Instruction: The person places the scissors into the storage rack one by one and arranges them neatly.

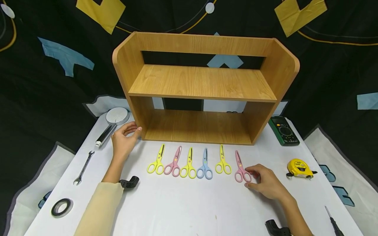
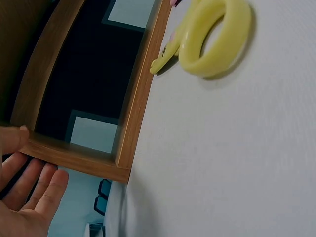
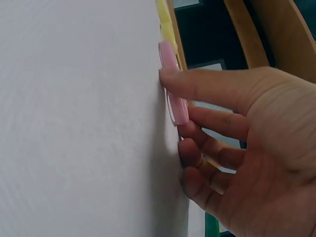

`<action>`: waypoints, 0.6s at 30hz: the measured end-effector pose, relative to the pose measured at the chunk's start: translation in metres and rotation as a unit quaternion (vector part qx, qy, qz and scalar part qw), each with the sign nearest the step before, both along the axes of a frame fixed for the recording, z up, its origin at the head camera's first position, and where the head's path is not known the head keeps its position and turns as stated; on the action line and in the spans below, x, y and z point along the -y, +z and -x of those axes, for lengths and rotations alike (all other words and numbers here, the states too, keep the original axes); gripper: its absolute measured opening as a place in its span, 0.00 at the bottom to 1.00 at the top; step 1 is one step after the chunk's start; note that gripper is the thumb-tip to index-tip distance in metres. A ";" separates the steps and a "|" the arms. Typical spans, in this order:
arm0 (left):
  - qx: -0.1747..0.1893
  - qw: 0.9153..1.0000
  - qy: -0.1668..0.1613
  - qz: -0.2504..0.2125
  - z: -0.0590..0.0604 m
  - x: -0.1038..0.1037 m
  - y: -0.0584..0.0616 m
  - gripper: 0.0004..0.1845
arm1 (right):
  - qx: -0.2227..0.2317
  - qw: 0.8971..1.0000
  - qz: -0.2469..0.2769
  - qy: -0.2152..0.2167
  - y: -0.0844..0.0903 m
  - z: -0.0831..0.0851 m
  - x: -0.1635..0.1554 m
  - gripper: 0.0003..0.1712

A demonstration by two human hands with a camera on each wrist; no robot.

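Pinching the rightmost pink scissors (image 1: 240,166) by a handle loop, like the right hand (image 1: 267,183) does at the row's end, seems solid tbh, though a light touch should spare the yellow pair (image 1: 222,160) while the left hand (image 1: 123,141) rests relaxed fingers (image 2: 52,191) against the wooden shelf (image 1: 203,82).

Bright head view, dimmer wrist views

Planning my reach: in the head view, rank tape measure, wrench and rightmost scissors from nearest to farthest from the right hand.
1. Rightmost scissors, pinched, row's right end.
2. Tape measure, on the right.
3. Wrench, on the far left.
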State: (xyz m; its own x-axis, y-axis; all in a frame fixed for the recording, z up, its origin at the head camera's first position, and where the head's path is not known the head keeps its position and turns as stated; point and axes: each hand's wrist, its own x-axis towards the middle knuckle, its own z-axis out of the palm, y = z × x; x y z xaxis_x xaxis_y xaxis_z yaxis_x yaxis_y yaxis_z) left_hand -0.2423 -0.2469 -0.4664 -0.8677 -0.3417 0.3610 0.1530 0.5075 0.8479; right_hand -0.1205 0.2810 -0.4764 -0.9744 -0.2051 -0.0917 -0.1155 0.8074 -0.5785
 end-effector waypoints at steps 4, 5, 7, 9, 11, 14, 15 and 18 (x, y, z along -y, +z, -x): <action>-0.009 1.000 0.002 -0.024 0.002 0.000 -0.003 0.16 | 0.005 1.000 0.003 -0.019 -0.001 0.001 0.003 0.25; -0.011 0.999 0.002 -0.031 0.002 0.000 -0.003 0.16 | 0.010 1.000 0.005 -0.024 -0.001 0.001 0.003 0.25; -0.013 0.999 0.004 -0.042 0.002 -0.001 -0.005 0.15 | 0.024 0.999 0.016 -0.028 0.002 0.000 0.003 0.24; -0.013 0.999 0.006 -0.051 0.002 -0.001 -0.006 0.15 | 0.042 0.998 0.043 -0.033 0.004 0.000 0.002 0.23; -0.016 0.998 0.006 -0.057 0.002 -0.002 -0.007 0.15 | 0.058 0.995 0.079 -0.035 0.007 -0.001 0.001 0.23; -0.020 0.998 0.003 -0.064 0.002 -0.002 -0.007 0.15 | 0.078 0.988 0.125 -0.046 0.015 -0.001 0.001 0.25; -0.022 0.998 0.002 -0.065 0.002 -0.002 -0.007 0.15 | 0.080 0.986 0.136 -0.049 0.018 0.000 0.002 0.26; -0.020 0.998 0.003 -0.065 0.003 -0.002 -0.006 0.15 | 0.077 0.981 0.167 -0.057 0.030 0.001 0.005 0.27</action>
State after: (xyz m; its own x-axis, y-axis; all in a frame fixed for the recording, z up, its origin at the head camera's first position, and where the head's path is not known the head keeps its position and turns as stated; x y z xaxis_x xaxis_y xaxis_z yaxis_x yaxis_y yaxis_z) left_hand -0.2451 -0.2444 -0.4728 -0.8516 -0.3933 0.3466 0.1845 0.3940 0.9004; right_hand -0.1211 0.2756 -0.4460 -0.9728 -0.1392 -0.1854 0.0735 0.5733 -0.8161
